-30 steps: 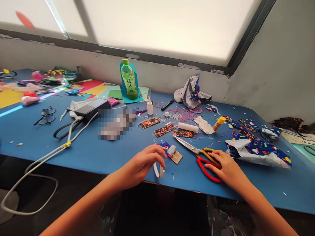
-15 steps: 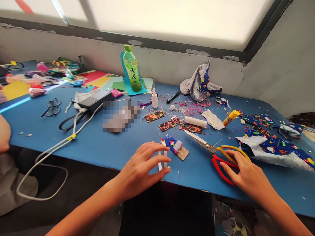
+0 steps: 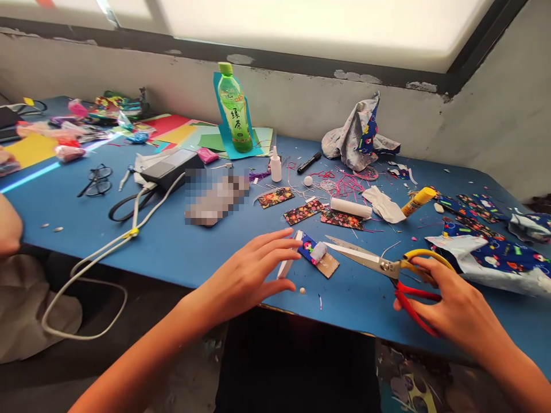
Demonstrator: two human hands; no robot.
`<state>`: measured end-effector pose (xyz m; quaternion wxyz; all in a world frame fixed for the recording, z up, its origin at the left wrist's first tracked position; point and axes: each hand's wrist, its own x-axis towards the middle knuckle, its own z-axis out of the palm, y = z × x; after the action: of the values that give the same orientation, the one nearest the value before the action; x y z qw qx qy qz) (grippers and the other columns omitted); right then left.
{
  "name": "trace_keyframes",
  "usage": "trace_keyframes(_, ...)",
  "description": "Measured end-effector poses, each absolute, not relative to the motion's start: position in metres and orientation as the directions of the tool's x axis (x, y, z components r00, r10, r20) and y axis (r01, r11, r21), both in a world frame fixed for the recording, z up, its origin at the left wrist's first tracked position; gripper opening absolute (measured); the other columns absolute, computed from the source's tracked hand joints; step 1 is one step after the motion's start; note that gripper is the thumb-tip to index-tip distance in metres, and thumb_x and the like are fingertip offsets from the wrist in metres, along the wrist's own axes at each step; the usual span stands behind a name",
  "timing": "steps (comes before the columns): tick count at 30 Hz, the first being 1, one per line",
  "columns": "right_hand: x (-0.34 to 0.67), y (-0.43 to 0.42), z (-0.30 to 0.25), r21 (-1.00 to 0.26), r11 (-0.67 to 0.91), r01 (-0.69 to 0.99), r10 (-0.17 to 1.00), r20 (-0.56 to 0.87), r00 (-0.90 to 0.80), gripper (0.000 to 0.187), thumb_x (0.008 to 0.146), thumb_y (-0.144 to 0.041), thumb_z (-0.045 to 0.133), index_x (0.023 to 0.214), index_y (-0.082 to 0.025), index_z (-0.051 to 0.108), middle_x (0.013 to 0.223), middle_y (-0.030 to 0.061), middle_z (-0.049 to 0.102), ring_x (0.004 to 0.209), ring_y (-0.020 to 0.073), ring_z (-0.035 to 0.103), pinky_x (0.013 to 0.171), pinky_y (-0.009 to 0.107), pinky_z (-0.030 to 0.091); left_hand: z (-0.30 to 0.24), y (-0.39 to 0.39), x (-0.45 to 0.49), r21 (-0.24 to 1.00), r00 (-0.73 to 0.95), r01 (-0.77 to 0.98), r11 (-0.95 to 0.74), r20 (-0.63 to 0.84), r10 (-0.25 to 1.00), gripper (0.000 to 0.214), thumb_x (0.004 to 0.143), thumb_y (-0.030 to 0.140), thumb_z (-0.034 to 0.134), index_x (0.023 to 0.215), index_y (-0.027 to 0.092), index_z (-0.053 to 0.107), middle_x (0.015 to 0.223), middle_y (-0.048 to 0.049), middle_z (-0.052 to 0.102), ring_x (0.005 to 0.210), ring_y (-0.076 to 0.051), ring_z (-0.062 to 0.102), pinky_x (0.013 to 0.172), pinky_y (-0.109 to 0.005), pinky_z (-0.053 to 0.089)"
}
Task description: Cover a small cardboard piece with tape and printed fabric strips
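Note:
My right hand (image 3: 447, 301) has its fingers through the yellow and red handles of a pair of scissors (image 3: 370, 259), whose blades are slightly apart and point left. My left hand (image 3: 253, 269) hovers at the table's front edge with its fingers spread. Beside its fingertips stands a white strip (image 3: 287, 264), partly hidden by the fingers; I see no firm hold on it. Just beyond lies a cardboard piece (image 3: 328, 266) partly covered in blue patterned fabric (image 3: 307, 244), with a small pale roll (image 3: 319, 252) on it. A small round bead (image 3: 302, 291) rests near my left thumb.
Floral strips (image 3: 303, 211), a white roll (image 3: 350, 207), a yellow glue stick (image 3: 418, 201) and tangled pink thread (image 3: 350, 184) lie farther back. A green tea bottle (image 3: 236, 115) stands near the wall. Blue patterned fabric (image 3: 495, 252) lies right. A white cable (image 3: 99, 252) hangs over the left edge.
My right hand has lifted the scissors off the table, moving right, and their blades have parted slightly. My left hand's fingers have straightened beside the white strip. The view has shifted slightly.

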<state>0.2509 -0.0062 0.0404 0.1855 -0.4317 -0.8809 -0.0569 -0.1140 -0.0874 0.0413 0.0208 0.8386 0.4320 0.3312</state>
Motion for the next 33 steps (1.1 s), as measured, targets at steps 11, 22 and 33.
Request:
trace_keyframes(11,0.216,-0.009,0.057,0.068,0.779,0.624,0.545,0.417,-0.727,0.048,0.085,-0.053,0.057,0.116,-0.016,0.054,0.100,0.0119,0.070,0.086,0.0291,0.069,0.074,0.040,0.055,0.041,-0.075,-0.116,0.405,0.300,0.710,-0.575,0.565,0.769,0.036,0.078,0.038,0.071,0.094,0.020,0.045,0.123,-0.0163,0.064,0.124,-0.026,0.056,0.100,-0.045,0.050)
trace_keyframes(22,0.200,-0.011,0.065,0.217,0.785,0.580,0.461,0.422,-0.781,0.046,0.094,-0.054,0.041,0.111,-0.014,0.056,0.092,0.0135,0.068,0.075,0.0262,0.068,0.063,0.035,0.052,0.039,-0.072,-0.116,0.352,0.322,0.736,-0.579,0.570,0.756,0.043,0.075,0.041,0.073,0.101,0.019,0.047,0.122,-0.0151,0.065,0.120,-0.027,0.058,0.099,-0.045,0.050)
trace_keyframes(33,0.194,-0.013,0.073,0.323,0.743,0.586,0.432,0.436,-0.789,0.044,0.100,-0.047,0.027,0.100,-0.017,0.059,0.084,0.0090,0.069,0.061,0.0186,0.067,0.048,0.027,0.044,0.042,-0.073,-0.115,0.314,0.329,0.751,-0.581,0.584,0.742,0.042,0.074,0.039,0.074,0.100,0.018,0.049,0.119,-0.0146,0.067,0.116,-0.027,0.059,0.099,-0.045,0.050)
